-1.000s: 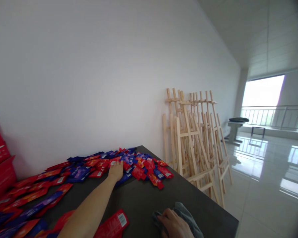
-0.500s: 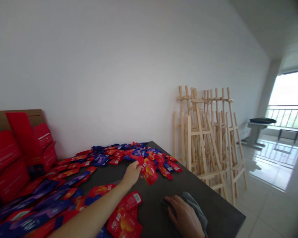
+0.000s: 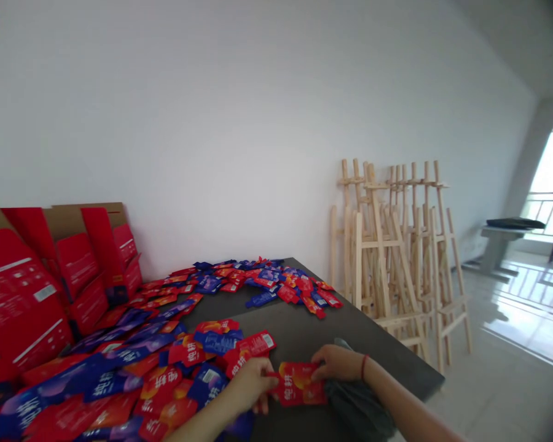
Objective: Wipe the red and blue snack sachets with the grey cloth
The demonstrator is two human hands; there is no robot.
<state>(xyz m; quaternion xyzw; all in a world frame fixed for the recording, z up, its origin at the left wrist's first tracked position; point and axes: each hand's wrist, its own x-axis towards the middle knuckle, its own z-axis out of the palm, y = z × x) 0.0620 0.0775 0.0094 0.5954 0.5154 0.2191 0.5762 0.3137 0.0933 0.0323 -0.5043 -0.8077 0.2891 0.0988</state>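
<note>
So I saw the left hand [image 3: 258, 385] and right hand [image 3: 334, 363] pinching a red pouch [image 3: 300, 385] by opposite ends, bottom centre of the frame, gray cloth [image 3: 360, 410] bunched below the right wrist

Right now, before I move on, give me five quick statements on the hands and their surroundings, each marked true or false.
1. The left hand grips one end of a flat red pouch with orange print. True.
2. The right hand is well clear of that pouch. False: the right hand is on its other end.
3. A dark grey cloth shows below the right hand. True.
4. Pale wooden easels stand left of the red cardboard boxes. False: the easels are right of the boxes.
5. The boxes are open. True.
</note>
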